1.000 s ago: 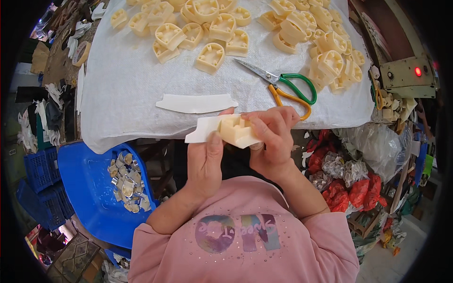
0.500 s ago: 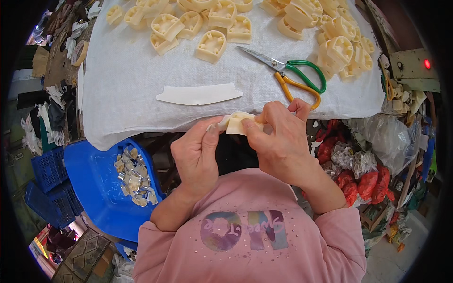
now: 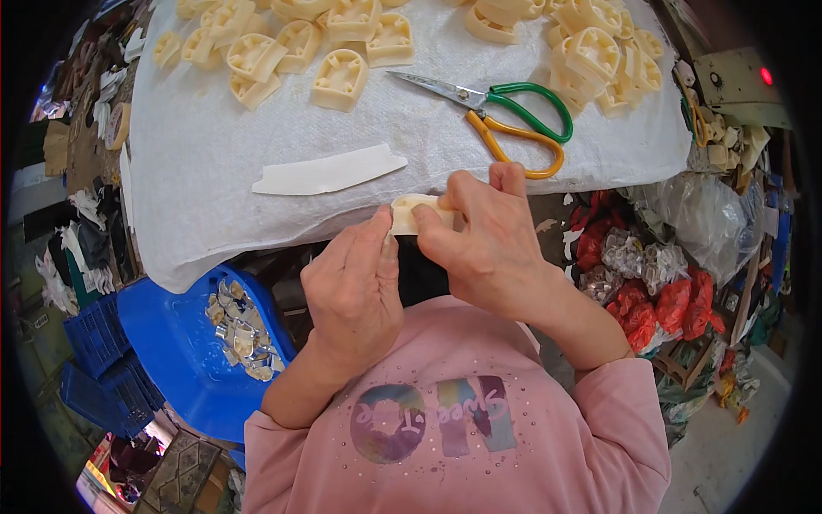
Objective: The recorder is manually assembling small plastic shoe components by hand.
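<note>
My left hand (image 3: 353,287) and my right hand (image 3: 490,240) meet just in front of the table's near edge. Between them is a cream, U-shaped hollow plastic piece (image 3: 408,221). The left thumb and fingertips pinch its left end, while the right thumb presses on its face and the right fingers curl behind. Its right end is hidden by the right hand. Beyond the hands, a slightly curved white strip (image 3: 330,171) lies flat on the white woven cloth (image 3: 205,163). Scissors (image 3: 473,99) with one green and one yellow handle loop rest to its right, blades partly apart.
Loose cream plastic pieces (image 3: 341,80) cover the far left of the cloth, and another heap (image 3: 592,53) sits far right. A blue tub (image 3: 163,343) holding shiny metal-coloured pieces (image 3: 246,334) stands lower left. Red plastic bags (image 3: 672,304) and clear plastic (image 3: 715,214) lie at right.
The left fingers have closed in against the piece's left end, hiding the white edge seen there before. The view has shifted, so the table things appear further left and higher.
</note>
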The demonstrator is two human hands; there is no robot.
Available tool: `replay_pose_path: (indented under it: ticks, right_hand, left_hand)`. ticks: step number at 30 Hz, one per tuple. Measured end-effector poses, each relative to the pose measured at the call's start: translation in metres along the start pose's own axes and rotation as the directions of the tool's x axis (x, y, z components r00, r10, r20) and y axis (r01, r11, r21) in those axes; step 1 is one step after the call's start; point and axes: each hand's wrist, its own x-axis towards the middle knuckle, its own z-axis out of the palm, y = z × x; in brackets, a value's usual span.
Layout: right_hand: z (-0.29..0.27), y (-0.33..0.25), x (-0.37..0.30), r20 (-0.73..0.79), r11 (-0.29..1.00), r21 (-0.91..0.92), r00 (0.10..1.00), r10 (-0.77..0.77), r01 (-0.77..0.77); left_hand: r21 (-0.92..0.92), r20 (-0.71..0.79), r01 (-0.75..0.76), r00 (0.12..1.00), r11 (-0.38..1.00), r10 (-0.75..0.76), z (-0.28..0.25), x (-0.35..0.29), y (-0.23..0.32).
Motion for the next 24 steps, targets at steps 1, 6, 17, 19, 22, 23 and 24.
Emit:
replay_pose_path:
  ticks: [1,6,17,19,22,23,24]
  right_hand:
    - [0.002,0.001,0.000,-0.003,1.000,0.011,1.000,-0.021,0.021]
    - [0.012,0.017,-0.005,-0.046,0.991,0.134,0.998,0.034,-0.027]
    - [0.005,0.021,-0.012,-0.065,0.920,0.390,0.998,-0.015,0.040]
    - [0.004,0.022,-0.014,-0.020,0.920,0.383,0.997,-0.080,0.081]
    - [0.003,0.017,-0.013,-0.015,0.921,0.387,0.999,-0.052,0.053]
    - [0.003,0.018,-0.013,-0.013,0.921,0.387,0.999,-0.051,0.052]
    - [0.003,0.018,-0.013,-0.011,0.916,0.396,0.998,-0.061,0.060]
  left_hand:
    - [0.098,0.034,-0.034,0.999,0.995,0.031,0.001,-0.001,0.000]
    - [0.088,0.126,0.041,0.991,0.995,-0.052,-0.003,0.003,0.004]
    - [-0.662,0.749,0.750,0.660,-0.013,-0.047,0.010,-0.002,-0.035]
    - [-0.633,0.774,0.771,0.630,-0.067,-0.062,0.013,0.002,-0.035]
    - [-0.601,0.799,0.793,0.592,-0.101,-0.109,0.016,0.005,-0.030]
    - [-0.600,0.797,0.796,0.587,-0.080,-0.143,0.017,0.006,-0.029]
    - [-0.601,0.796,0.795,0.587,-0.081,-0.145,0.017,0.006,-0.029]
